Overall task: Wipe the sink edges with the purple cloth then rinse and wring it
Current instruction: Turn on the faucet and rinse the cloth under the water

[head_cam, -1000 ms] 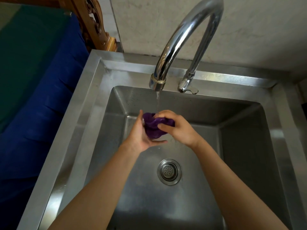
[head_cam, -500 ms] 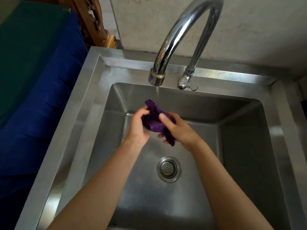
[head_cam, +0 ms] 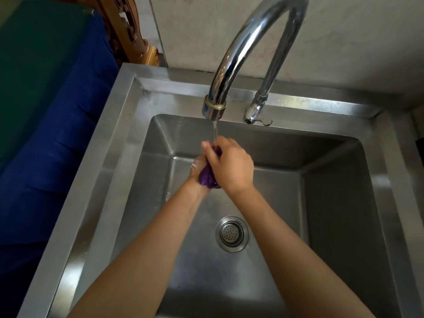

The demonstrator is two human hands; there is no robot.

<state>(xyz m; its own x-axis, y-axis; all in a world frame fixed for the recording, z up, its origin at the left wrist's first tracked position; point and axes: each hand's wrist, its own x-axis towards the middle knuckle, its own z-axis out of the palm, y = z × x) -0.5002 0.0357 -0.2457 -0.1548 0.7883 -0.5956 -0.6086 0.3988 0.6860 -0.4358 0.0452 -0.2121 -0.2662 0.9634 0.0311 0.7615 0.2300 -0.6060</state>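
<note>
Both hands are closed tight on the cloth (head_cam: 207,177): the right hand (head_cam: 231,166) wraps over it, the left hand (head_cam: 197,167) under. The wet purple cloth is squeezed into a short roll, running away from the person, under the thin stream from the curved chrome tap (head_cam: 250,44), above the steel sink (head_cam: 107,171).

A stainless steel sink (head_cam: 128,143) with a broad flat rim and a deep square basin is seen from above. A round perforated drain strainer (head_cam: 232,234) is set into the basin floor, near its middle. A chrome gooseneck faucet (head_cam: 257,42) is mounted on the rear rim, right of centre, and its spout is arched forward over the back of the basin. A small lever handle (head_cam: 254,117) is fitted at the faucet's base. A thin stream of water (head_cam: 215,131) is released from the spout. Droplets are scattered on the rear basin wall.
</note>
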